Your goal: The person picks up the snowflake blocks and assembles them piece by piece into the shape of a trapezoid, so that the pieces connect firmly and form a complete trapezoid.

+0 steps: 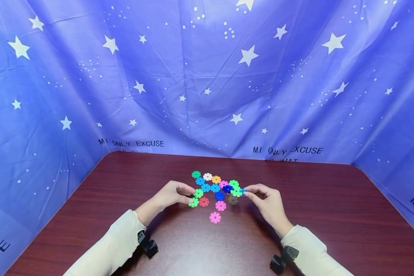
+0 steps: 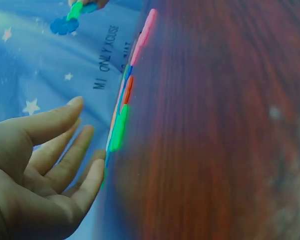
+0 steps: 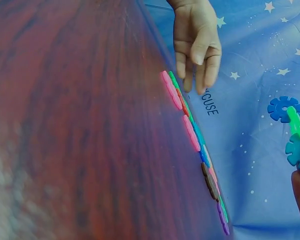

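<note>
So on my feed the right hand [image 1: 267, 197] has a light-blue disc [image 3: 295, 152] pinched, with a green disc [image 3: 295, 122] and darker blue one [image 3: 278, 108] joined on, all held above the worktop [image 1: 179, 245]. Left hand's [image 1: 172, 193] fingers are apart, near the flat-lying discs [image 1: 206, 188] mid-worktop.

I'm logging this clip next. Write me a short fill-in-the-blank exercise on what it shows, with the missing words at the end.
1. The person's ____ hand holds a joined cluster of discs above the table.
2. In the right wrist view, the middle disc of that cluster is ____.
3. In the head view, the disc lying nearest the person is ____.
4. Just beyond the table's far edge, the backdrop reads MI ONLY ____.

Missing words: right; green; pink; EXCUSE.
</note>
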Demonstrator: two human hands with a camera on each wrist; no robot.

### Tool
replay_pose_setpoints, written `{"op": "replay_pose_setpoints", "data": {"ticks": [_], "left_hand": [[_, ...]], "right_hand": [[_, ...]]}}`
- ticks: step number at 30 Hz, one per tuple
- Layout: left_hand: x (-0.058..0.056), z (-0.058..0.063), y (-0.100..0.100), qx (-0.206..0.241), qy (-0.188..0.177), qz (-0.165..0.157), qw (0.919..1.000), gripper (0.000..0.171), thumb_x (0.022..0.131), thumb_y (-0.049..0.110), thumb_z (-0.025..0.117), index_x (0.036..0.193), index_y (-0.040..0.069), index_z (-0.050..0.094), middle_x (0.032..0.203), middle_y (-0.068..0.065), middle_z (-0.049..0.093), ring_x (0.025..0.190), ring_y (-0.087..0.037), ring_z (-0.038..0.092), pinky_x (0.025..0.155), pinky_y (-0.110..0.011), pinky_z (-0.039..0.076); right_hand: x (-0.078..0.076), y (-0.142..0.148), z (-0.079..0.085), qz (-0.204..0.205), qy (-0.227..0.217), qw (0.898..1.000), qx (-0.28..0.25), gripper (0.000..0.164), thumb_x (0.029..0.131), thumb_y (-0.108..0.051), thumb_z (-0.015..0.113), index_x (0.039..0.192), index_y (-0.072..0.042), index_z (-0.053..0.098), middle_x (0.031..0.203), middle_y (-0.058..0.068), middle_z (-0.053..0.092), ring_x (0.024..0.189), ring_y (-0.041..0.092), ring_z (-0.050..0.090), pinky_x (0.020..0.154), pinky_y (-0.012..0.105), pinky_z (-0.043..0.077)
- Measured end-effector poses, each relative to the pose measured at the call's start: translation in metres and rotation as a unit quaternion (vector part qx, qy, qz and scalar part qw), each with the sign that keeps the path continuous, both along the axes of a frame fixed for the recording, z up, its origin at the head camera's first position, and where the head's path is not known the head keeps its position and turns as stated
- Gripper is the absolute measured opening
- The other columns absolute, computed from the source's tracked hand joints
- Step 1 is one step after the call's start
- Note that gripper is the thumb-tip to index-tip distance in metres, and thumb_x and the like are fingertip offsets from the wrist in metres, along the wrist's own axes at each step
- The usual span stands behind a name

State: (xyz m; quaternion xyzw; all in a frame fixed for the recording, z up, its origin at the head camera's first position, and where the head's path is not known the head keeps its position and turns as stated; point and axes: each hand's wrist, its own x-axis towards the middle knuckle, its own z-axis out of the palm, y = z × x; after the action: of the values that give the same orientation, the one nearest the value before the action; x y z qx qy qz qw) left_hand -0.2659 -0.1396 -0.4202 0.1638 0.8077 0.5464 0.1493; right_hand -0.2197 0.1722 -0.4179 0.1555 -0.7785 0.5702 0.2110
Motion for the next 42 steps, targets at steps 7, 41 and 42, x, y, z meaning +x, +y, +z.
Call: {"op": "replay_pose_setpoints", "data": {"ticks": [7,41,42], "left_hand": [[-0.004,-0.006,-0.004,-0.05,0.036,-0.013,0.998,0.027,0.075,0.0,0.076,0.102,-0.003,0.071,0.099,-0.014,0.07,0.091,-0.022,0.062,0.073,-0.029,0.055],[0.006,-0.003,0.004,-0.084,0.032,0.036,0.9953,0.024,0.07,-0.007,0.076,0.091,0.002,0.073,0.077,-0.005,0.069,0.07,-0.012,0.061,0.058,-0.025,0.05],[0.005,-0.003,0.004,-0.075,0.022,0.035,0.9963,0.022,0.072,-0.007,0.075,0.093,0.0,0.072,0.076,-0.007,0.07,0.068,-0.013,0.062,0.058,-0.026,0.051]], "right_hand": [[-0.002,-0.001,-0.002,0.006,-0.002,1.0,-0.008,0.012,0.078,0.003,0.073,0.089,-0.002,0.072,0.082,0.011,0.07,0.071,0.002,0.061,0.061,0.018,0.051],[-0.001,0.002,0.001,0.009,0.0,1.0,0.006,0.011,0.078,-0.001,0.074,0.089,-0.005,0.073,0.081,0.007,0.07,0.069,0.004,0.06,0.06,0.019,0.051],[0.0,0.002,0.002,0.007,-0.004,1.0,0.006,0.011,0.079,-0.001,0.073,0.089,-0.005,0.073,0.081,0.008,0.07,0.069,0.004,0.06,0.06,0.018,0.051]]}}
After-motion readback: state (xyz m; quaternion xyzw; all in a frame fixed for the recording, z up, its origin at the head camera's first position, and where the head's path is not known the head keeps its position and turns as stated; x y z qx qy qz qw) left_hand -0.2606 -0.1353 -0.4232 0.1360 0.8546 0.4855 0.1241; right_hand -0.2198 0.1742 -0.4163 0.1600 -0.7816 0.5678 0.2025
